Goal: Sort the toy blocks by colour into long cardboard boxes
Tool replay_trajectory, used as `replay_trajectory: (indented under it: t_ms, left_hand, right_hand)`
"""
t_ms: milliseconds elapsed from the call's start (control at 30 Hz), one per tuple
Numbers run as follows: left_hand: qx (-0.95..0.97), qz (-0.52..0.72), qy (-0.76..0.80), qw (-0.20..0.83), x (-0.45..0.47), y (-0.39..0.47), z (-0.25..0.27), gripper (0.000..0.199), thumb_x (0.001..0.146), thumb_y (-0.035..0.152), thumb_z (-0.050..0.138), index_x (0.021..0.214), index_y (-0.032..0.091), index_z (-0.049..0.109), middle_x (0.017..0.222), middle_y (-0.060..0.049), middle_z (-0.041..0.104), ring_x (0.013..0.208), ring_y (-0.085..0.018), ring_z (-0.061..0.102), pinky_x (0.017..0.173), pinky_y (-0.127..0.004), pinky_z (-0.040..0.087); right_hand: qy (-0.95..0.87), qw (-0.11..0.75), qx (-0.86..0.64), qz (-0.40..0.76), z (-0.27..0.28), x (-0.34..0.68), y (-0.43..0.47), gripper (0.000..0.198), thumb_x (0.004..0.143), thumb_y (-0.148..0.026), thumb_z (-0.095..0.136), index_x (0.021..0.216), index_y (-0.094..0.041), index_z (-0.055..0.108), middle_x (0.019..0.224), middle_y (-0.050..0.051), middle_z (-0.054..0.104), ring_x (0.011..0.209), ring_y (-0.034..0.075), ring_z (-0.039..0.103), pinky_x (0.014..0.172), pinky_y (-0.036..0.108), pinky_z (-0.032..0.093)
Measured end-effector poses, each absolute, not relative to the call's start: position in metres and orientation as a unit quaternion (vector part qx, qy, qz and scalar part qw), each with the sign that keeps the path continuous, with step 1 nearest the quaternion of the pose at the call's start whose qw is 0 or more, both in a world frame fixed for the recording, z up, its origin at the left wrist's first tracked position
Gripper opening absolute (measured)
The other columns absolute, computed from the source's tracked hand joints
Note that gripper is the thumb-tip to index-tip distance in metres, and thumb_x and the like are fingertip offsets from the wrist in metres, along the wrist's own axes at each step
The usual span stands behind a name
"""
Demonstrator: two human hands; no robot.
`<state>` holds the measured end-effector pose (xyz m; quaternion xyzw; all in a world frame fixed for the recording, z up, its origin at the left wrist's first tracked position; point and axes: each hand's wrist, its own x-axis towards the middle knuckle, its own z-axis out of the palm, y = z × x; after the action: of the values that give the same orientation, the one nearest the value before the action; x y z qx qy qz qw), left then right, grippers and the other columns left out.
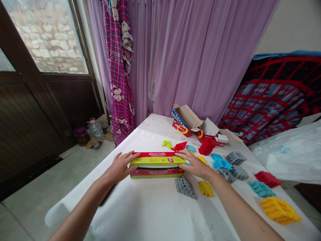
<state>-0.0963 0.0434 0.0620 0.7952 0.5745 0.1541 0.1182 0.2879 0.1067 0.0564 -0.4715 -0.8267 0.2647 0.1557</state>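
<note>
A long red and yellow-green cardboard box (156, 172) lies on the white-covered table in front of me. Its lid flap stands slightly away from the front wall, leaving a narrow dark gap. My left hand (122, 165) grips the box's left end, fingers over the top and thumb at the front. At the right end my right hand (194, 164) holds it the same way. Just beside the box's front right corner is a grey stack of toothed plastic pieces (185, 187), with a yellow toothed piece (206, 188) to its right. What the box contains is hidden.
Opened cardboard boxes (185, 120) stand at the table's back. Stacks in blue (221, 162), red (207, 146) and yellow (280, 210) lie along the right. Yellow-green pieces (167, 144) sit behind the box. A dark object (107, 194) shows partly under my left forearm.
</note>
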Motion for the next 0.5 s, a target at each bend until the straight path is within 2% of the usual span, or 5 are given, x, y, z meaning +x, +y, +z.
replay_trajectory:
  t_ms: [200, 367, 500]
  left_hand:
    - [0.816, 0.135, 0.558, 0.069, -0.102, 0.041, 0.042, 0.049, 0.096, 0.039, 0.041, 0.145, 0.041, 0.042, 0.158, -0.007, 0.038, 0.142, -0.030, 0.039, 0.114, -0.060, 0.025]
    - [0.816, 0.138, 0.560, 0.029, -0.099, 0.035, 0.042, 0.048, 0.096, 0.035, 0.041, 0.143, 0.043, 0.045, 0.162, -0.004, 0.030, 0.145, -0.033, 0.034, 0.116, -0.063, 0.018]
    - [0.829, 0.127, 0.544, 0.009, -0.083, 0.026, 0.054, 0.049, 0.093, 0.040, 0.047, 0.142, 0.040, 0.048, 0.162, -0.006, 0.030, 0.147, -0.035, 0.030, 0.118, -0.064, 0.012]
  right_hand:
    - [-0.847, 0.131, -0.462, 0.229, 0.053, 0.285, 0.098, 0.056, 0.092, -0.044, 0.051, 0.146, -0.027, 0.049, 0.158, 0.010, 0.033, 0.144, 0.032, 0.033, 0.119, 0.052, 0.025]
    - [-0.856, 0.134, -0.473, 0.159, 0.040, 0.284, 0.087, 0.056, 0.095, -0.050, 0.047, 0.147, -0.032, 0.046, 0.162, 0.007, 0.027, 0.143, 0.034, 0.033, 0.117, 0.056, 0.027]
    - [-0.866, 0.119, -0.479, 0.086, 0.038, 0.280, 0.078, 0.062, 0.090, -0.049, 0.057, 0.148, -0.032, 0.045, 0.162, 0.009, 0.026, 0.144, 0.038, 0.031, 0.115, 0.059, 0.028]
